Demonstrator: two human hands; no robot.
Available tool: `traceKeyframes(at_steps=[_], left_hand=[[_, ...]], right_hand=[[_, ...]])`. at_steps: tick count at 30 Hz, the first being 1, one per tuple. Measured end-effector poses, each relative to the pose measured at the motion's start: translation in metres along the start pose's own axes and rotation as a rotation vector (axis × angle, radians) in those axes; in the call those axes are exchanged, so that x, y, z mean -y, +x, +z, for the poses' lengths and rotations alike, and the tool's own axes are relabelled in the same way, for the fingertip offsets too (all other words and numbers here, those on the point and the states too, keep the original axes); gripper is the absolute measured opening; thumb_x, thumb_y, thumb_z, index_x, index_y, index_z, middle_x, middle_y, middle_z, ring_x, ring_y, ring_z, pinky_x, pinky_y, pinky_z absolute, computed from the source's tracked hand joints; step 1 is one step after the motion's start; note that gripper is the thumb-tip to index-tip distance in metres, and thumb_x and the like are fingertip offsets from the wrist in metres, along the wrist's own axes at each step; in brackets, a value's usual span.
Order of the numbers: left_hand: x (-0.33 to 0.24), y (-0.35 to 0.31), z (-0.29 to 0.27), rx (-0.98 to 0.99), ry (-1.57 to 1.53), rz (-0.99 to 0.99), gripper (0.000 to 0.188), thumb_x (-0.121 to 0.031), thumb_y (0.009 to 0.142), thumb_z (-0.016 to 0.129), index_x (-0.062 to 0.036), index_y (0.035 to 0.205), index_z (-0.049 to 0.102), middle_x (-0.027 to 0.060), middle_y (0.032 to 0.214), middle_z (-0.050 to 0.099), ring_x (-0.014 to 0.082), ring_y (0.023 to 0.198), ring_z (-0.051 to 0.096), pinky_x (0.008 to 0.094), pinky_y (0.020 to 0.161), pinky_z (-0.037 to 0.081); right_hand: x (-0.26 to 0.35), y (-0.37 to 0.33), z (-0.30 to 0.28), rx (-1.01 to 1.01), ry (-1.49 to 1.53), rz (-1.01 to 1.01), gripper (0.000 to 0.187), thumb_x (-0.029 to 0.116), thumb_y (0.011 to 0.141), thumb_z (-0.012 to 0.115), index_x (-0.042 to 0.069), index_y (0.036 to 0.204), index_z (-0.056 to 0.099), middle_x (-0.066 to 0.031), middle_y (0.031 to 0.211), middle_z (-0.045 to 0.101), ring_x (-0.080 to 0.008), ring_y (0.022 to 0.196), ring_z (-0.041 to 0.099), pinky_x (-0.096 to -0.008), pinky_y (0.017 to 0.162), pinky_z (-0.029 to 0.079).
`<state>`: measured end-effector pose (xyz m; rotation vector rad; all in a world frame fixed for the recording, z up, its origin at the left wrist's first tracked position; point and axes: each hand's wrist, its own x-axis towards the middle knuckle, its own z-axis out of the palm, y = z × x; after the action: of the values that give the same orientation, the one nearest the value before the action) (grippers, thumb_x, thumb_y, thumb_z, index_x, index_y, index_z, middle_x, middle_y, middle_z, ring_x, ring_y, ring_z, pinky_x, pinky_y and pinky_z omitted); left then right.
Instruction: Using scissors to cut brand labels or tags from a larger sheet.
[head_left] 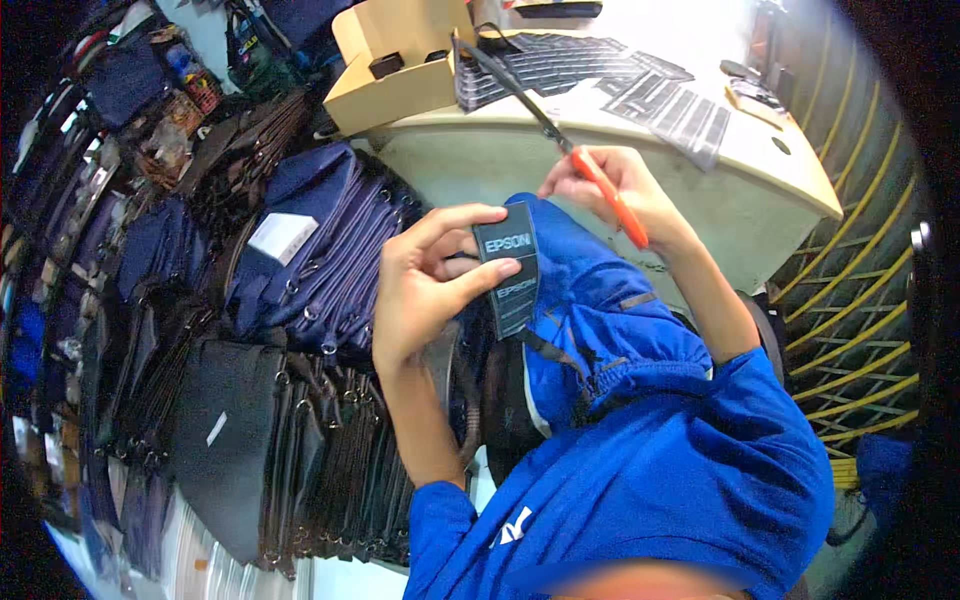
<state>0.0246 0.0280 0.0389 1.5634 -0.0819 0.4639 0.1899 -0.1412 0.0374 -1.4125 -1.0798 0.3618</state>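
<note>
My left hand (425, 275) is raised in front of the blue-clothed lap, pinching a short strip of black labels (512, 290) with pale lettering between thumb and fingers. The strip hangs down past the thumb, with a fold or seam line across its middle. Higher and to the right, my right hand (620, 190) grips a long tool with an orange handle (608, 198). Its narrow dark shaft (515, 92) points up and left over the table; whether it is a pair of scissors seen edge-on, I cannot tell. Tool and labels are apart.
Ahead stands a pale table (440, 150) bearing an open yellow cardboard box (395, 95) and sheets of dark labels (670, 110). Stacked navy bags (340, 240) and black bags (230, 420) crowd the left. A mesh screen with yellow curved bars (850, 240) rises on the right.
</note>
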Motion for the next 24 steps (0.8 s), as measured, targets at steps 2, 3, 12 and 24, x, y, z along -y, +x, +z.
traceKeyframes(at_steps=[2,3,12,24], left_hand=[[0.002,-0.001,0.002,0.009,0.051,0.106,0.042,0.011,0.072,0.070,0.0033,0.111,0.059,0.0133,0.088,0.066,0.0156,0.079,0.065,0.0242,0.071,0.054],[0.005,0.002,0.001,0.027,0.101,0.143,0.043,0.010,0.072,0.070,0.0031,0.113,0.058,0.0137,0.089,0.066,0.0161,0.079,0.066,0.0234,0.070,0.054],[-0.002,-0.003,0.007,-0.030,0.016,0.115,0.047,0.012,0.074,0.067,0.0027,0.118,0.054,0.0144,0.090,0.065,0.0145,0.080,0.065,0.0222,0.066,0.053],[-0.001,-0.006,-0.013,-0.188,0.190,0.279,0.055,0.010,0.063,0.077,-0.0002,0.115,0.062,0.0018,0.103,0.058,0.0010,0.064,0.040,0.0141,0.050,0.029]], right_hand=[[0.009,-0.005,0.022,0.065,0.192,0.009,0.022,0.010,0.078,0.072,-0.003,0.092,0.062,-0.0048,0.088,0.063,-0.0086,0.081,0.058,-0.0231,0.076,0.046],[0.018,-0.009,0.029,0.069,0.171,0.043,0.024,0.008,0.077,0.073,-0.003,0.095,0.061,-0.0018,0.084,0.060,-0.0062,0.079,0.056,-0.0217,0.074,0.046],[0.021,-0.002,0.050,-0.068,0.246,-0.093,0.021,0.007,0.080,0.073,0.000,0.090,0.056,0.0055,0.079,0.051,-0.0004,0.072,0.046,-0.0174,0.061,0.040],[0.006,-0.031,0.024,0.053,0.018,-0.002,0.030,0.018,0.082,0.062,-0.001,0.104,0.052,-0.0001,0.086,0.053,-0.0062,0.078,0.049,-0.0208,0.069,0.041]])
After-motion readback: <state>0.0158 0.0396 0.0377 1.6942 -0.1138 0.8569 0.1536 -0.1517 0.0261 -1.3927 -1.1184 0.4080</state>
